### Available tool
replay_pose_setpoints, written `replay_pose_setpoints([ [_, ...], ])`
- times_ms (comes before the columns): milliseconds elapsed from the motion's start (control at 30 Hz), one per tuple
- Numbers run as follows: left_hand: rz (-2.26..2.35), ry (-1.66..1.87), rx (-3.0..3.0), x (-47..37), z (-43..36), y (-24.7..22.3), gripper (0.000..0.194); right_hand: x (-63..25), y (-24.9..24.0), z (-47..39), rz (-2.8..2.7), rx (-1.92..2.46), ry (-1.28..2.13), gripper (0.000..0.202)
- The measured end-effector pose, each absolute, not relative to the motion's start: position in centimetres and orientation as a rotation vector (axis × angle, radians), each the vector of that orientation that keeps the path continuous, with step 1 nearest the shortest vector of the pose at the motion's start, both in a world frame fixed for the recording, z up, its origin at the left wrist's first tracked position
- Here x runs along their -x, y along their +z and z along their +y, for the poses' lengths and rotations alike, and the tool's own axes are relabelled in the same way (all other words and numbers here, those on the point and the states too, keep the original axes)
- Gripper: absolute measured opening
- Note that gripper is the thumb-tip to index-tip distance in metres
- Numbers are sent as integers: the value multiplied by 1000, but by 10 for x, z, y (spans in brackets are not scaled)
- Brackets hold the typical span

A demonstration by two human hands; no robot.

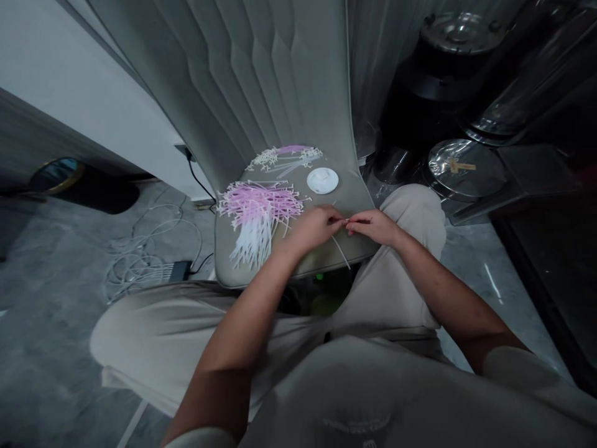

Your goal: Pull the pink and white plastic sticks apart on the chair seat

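Observation:
My left hand (319, 225) and my right hand (373, 227) meet over the front right of a grey padded chair seat (308, 262). Both are closed in a pinch, fingertips almost touching around a tiny pale piece too small to name. A thin white stick (342, 252) slants out below my left fingers toward the seat's front edge; whether it is held or just lying there I cannot tell. Left of my hands lies a heap of thin pink-and-white sticks (261, 211) with small knobbed ends. Behind my hands sits a small round white dish (323, 180) with whitish stuff in it.
More pink and white sticks (284, 157) lie at the back of the seat against the tall chair backrest (261, 74). Cables and a power strip (180, 271) are on the floor at left. Shiny lidded containers (466, 165) stand at right. My knees flank the seat.

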State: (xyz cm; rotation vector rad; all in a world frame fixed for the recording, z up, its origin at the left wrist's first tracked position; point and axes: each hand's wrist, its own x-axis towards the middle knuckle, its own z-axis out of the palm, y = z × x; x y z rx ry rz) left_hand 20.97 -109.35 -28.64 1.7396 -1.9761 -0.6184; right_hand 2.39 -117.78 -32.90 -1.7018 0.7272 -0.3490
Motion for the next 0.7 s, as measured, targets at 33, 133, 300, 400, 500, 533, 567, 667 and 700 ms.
replay_pose_setpoints([
  [33, -1966, -643, -1754, -211, -1094, -288, 21, -25, -330, -1178, 721, 1695, -337, 32],
  [133, -1934, -765, -1771, -213, -1095, -292, 22, -26, -332, -1177, 718, 1695, -290, 32],
  [300, -1957, -1045, -1707, -220, -1097, -291, 26, -24, -329, -1177, 674, 1747, -202, 31],
  [400, -1990, -1208, -1644, -225, -1099, -290, 33, -22, -326, -1176, 620, 1796, -146, 30],
  [500, -2018, -1386, -1561, -228, -1102, -292, 36, -20, -324, -1176, 557, 1840, -91, 29],
  [533, -2024, -1435, -1532, -228, -1103, -293, 36, -19, -324, -1176, 535, 1846, -78, 30],
  [567, -2028, -1469, -1514, -228, -1104, -294, 37, -19, -323, -1175, 512, 1851, -70, 30],
  [667, -2023, -1502, -1531, -228, -1105, -294, 40, -17, -323, -1174, 473, 1852, -77, 31],
  [700, -2013, -1512, -1540, -229, -1104, -294, 40, -17, -324, -1173, 478, 1840, -85, 30],
])
